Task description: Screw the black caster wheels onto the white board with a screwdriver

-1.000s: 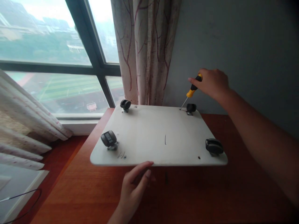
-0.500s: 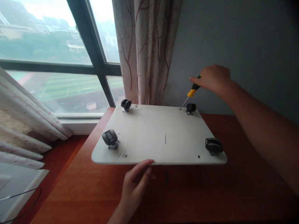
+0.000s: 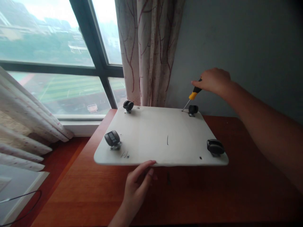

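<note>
A white board (image 3: 146, 132) with rounded corners carries several black caster wheels (image 3: 215, 147) on metal plates. My right hand (image 3: 214, 79) is closed around the handle of a yellow and black screwdriver (image 3: 194, 92). The shaft slants down to the left, its tip at a dark hole or screw by the far right caster (image 3: 193, 110); which of the two I cannot tell. At the board's near edge is my left hand (image 3: 137, 186), its index finger along the top and the thumb just below the rim. The other fingertips are partly hidden.
The board is over a reddish-brown wooden table (image 3: 99, 195). Behind stand a patterned curtain (image 3: 151, 56) and a grey wall (image 3: 236, 37). A window (image 3: 63, 91) is at the left, with a white unit (image 3: 21, 189) and a dark cable (image 3: 35, 201) lower down.
My right hand and the screwdriver handle have shifted slightly left and down. The tip stays at the same spot. My left hand keeps its place on the board's edge.
</note>
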{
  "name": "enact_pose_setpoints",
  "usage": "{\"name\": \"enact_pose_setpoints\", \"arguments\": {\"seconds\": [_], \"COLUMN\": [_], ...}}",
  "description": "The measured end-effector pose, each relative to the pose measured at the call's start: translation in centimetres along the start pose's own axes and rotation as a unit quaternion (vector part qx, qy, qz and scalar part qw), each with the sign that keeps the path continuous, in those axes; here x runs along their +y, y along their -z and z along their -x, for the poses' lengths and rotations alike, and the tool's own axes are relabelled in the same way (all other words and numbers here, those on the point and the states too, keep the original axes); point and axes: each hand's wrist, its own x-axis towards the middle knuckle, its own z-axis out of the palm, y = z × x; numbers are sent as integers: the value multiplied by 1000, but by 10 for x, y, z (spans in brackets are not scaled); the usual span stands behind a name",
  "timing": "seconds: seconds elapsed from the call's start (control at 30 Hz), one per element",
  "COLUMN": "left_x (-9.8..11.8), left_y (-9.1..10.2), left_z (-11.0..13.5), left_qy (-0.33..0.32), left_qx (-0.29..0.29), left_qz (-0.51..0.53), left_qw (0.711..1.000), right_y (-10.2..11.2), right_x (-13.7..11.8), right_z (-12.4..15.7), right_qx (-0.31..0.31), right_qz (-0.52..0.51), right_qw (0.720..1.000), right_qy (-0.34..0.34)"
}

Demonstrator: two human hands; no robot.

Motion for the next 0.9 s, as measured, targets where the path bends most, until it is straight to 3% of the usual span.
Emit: {"name": "enact_pose_setpoints", "arguments": {"seconds": [0.2,0.37,0.47,0.57,0.73,0.83,0.9], "left_x": [0,-3,-5,-6,-7,-6,-6], "left_y": [1,1,1,1,2,1,1], "left_z": [0,1,2,2,2,2,2], "left_qy": [-15,-15,-18,-22,-24,-29,-29], "left_qx": [-4,-12,-11,-11,-12,-11,-13], "left_qz": [2,7,9,8,7,7,9], "left_qw": [1000,1000,1000,1000,1000,999,999], "right_y": [2,7,12,18,18,15,12], "right_x": [3,4,-4,-8,2,12,15], "right_z": [-12,-15,-8,-2,-3,-4,-4], "right_qx": [-104,-200,-191,-147,-187,-243,-230], "right_qz": [-64,-177,-61,43,-102,-194,-170], "right_qw": [987,964,980,988,972,948,958], "right_qy": [102,9,-8,27,103,62,30]}}
